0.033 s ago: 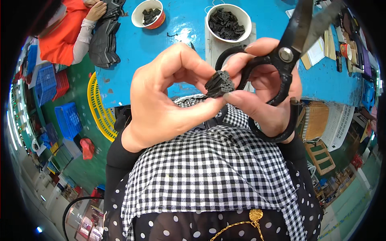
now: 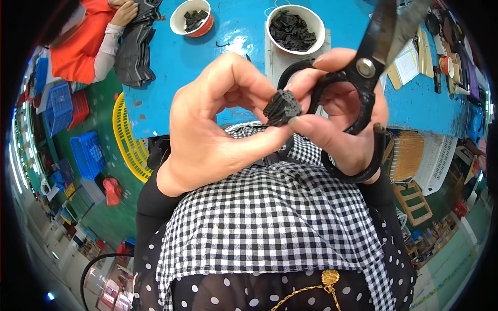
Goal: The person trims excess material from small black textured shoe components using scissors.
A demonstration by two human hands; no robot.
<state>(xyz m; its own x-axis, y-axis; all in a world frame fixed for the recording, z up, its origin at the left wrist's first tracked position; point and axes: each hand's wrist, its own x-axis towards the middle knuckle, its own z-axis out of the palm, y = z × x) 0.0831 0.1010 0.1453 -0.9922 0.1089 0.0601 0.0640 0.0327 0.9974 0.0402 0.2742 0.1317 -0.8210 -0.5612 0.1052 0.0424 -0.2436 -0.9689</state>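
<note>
A small bundle of short black strips (image 2: 281, 108) is pinched between the thumb and forefinger of my left hand (image 2: 207, 119), its cut ends turned to the right. My right hand (image 2: 347, 119) carries black-handled scissors (image 2: 367, 67), the fingers through and around the loops. The scissor blades point up and away to the right, spread apart. My right thumb and fingertips also touch the right end of the bundle. Beyond my hands stands a white bowl (image 2: 320, 36) filled with similar black pieces.
A red and white bowl (image 2: 206, 27) with fewer black pieces stands farther left on the blue table (image 2: 238, 20). At the upper left, another person's hand (image 2: 124, 13) rests by dark folded fabric (image 2: 136, 57). Papers (image 2: 406, 66) and tools lie at the right; a yellow basket (image 2: 123, 135) is below left.
The scissors have shifted slightly to the left with my right hand. The bundle has turned a little between my fingertips. My left hand stays nearly in place.
</note>
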